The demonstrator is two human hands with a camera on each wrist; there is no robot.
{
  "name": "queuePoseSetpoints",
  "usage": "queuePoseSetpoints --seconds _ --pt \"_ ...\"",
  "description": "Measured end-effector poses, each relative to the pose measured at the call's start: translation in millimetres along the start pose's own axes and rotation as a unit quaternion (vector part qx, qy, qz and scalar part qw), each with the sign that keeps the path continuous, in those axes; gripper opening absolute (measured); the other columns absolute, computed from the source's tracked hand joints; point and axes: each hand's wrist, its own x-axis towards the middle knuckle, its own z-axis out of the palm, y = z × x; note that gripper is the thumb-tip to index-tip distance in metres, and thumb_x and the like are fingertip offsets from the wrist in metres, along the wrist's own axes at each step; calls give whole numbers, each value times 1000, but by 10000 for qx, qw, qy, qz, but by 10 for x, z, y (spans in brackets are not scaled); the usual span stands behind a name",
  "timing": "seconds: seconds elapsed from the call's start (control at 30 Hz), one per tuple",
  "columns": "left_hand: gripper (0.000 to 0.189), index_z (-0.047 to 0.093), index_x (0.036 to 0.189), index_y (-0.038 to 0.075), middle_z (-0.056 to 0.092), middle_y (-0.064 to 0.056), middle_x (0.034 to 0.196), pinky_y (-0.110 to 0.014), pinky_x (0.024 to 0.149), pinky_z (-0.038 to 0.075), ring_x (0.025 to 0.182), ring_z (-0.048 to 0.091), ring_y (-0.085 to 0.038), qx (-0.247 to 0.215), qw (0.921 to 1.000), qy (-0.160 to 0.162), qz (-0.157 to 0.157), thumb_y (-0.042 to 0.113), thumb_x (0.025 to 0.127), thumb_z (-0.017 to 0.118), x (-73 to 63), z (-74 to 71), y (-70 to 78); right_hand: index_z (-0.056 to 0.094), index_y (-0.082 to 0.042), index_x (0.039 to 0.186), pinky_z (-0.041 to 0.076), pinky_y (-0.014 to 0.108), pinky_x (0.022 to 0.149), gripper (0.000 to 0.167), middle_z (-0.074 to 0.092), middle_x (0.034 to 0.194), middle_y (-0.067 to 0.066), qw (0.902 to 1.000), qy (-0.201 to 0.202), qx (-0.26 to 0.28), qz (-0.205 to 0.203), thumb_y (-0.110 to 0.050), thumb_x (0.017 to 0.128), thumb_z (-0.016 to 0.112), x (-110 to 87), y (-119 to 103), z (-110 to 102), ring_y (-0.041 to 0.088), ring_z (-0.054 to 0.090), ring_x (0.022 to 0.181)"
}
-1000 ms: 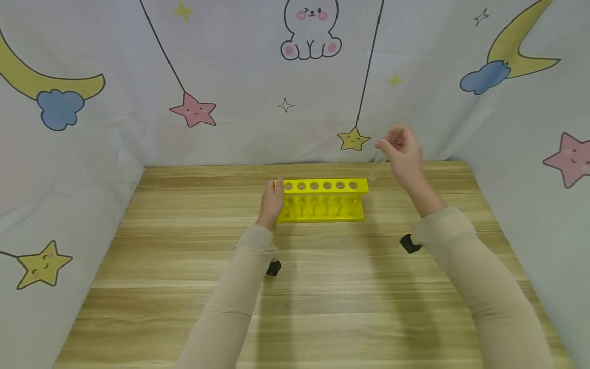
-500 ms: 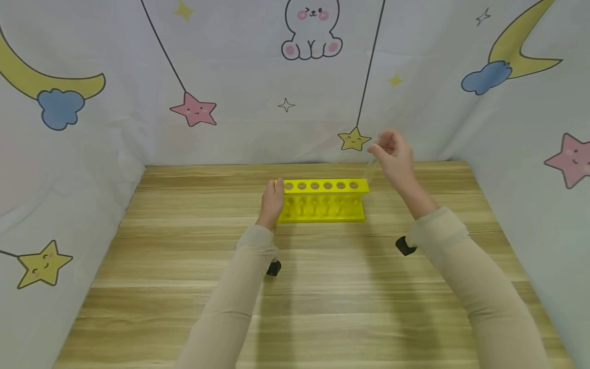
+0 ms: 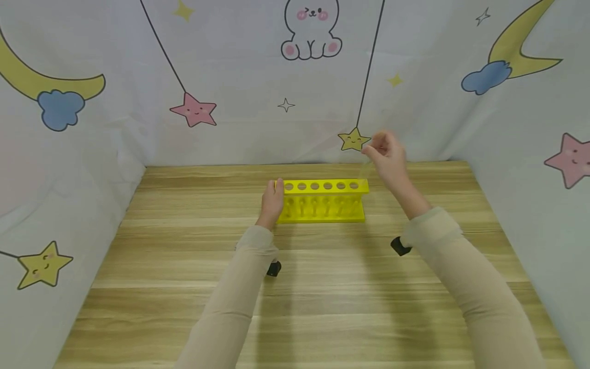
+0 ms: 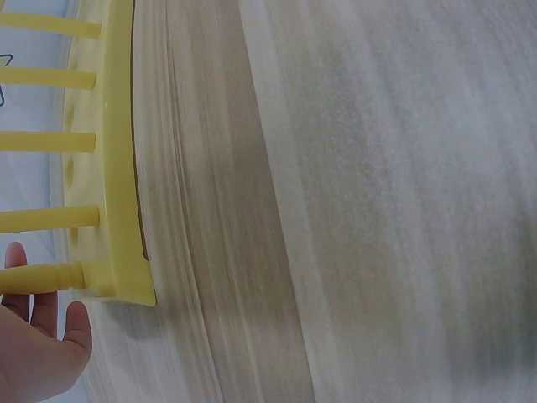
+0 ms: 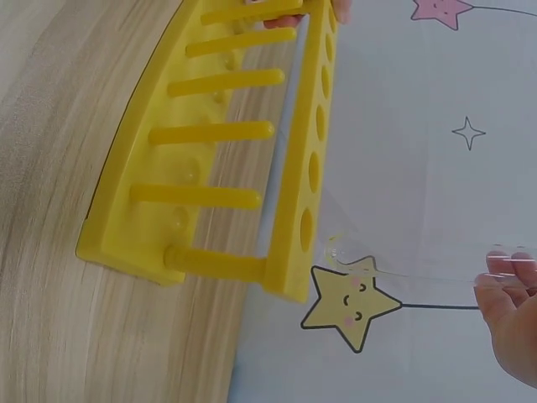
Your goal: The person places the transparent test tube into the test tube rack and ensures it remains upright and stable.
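Right now, your left hand [image 3: 271, 203] is curled around the left end of the yellow rack [image 3: 320, 200], with the thumb up by the top bar. Your right hand [image 3: 389, 156] is up in the air, past the rack's right end, and it pinches a clear tube [image 5: 419, 262] between thumb and fingers. The tube is see-through, so it is hard to spot from the head view. From the right wrist you can see it better: it tips toward the rack, and its round end is very near the hole at the rack's right end. That end is outside the hole, on the upper side of the top bar. The rack stands upright on the wooden table [image 3: 332, 292], toward the back. It has six round holes in a row along the top, and a row of yellow pegs sticks up from its base. You have pale sleeves on both arms, the left sleeve [image 3: 230, 302] and the right sleeve [image 3: 479, 287], and a small black thing [image 3: 400, 246] pokes out by the right cuff. Behind the table hangs a white cloth [image 3: 249, 138] with a bear, moons, blue clouds and stars on it. One smiling yellow star [image 3: 354, 139] is just beside your right hand in the head view.
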Motion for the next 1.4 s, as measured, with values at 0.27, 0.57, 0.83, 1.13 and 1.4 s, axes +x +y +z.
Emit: queuePoseSetpoints --seconds 0.27,0.57,0.83,1.13,1.4 --pt "39 35 97 10 31 -3 78 -28 62 31 72 34 -19 -41 10000 35 31 46 95 21 -18 -5 9 46 -2 99 43 17 68 20 54 79 -4 10000 -52 60 49 -10 84 57 2 11 52 7 57 77" --pt "39 36 96 10 33 -3 78 -28 62 31 72 35 -18 -38 10000 72 -5 46 95 22 -6 1 -3 46 -7 99 43 18 74 17 52 81 -3 9996 -143 -29 251 -12 86 55 0 8 95 10 57 81" --pt "48 36 99 9 36 -4 82 -27 62 31 72 35 -18 -47 10000 -2 40 54 92 19 -26 -8 -1 45 -5 98 43 18 74 18 50 80 -3 9995 -200 -26 240 -12 86 55 0 44 128 18 56 85" --pt "39 36 97 9 32 -3 76 -27 58 31 67 33 -18 30 10000 67 64 45 95 21 -32 -8 18 46 -12 92 44 16 72 13 50 77 -3 9998 -190 29 81 -9 85 56 -6 81 166 14 56 79" --pt "38 36 95 10 31 -3 76 -27 59 30 69 34 -18 12 9999 102 39 45 95 22 -25 -4 22 47 -8 97 44 17 73 15 49 78 -3 9998 -181 -66 84 -9 85 56 10 119 185 10 53 77"
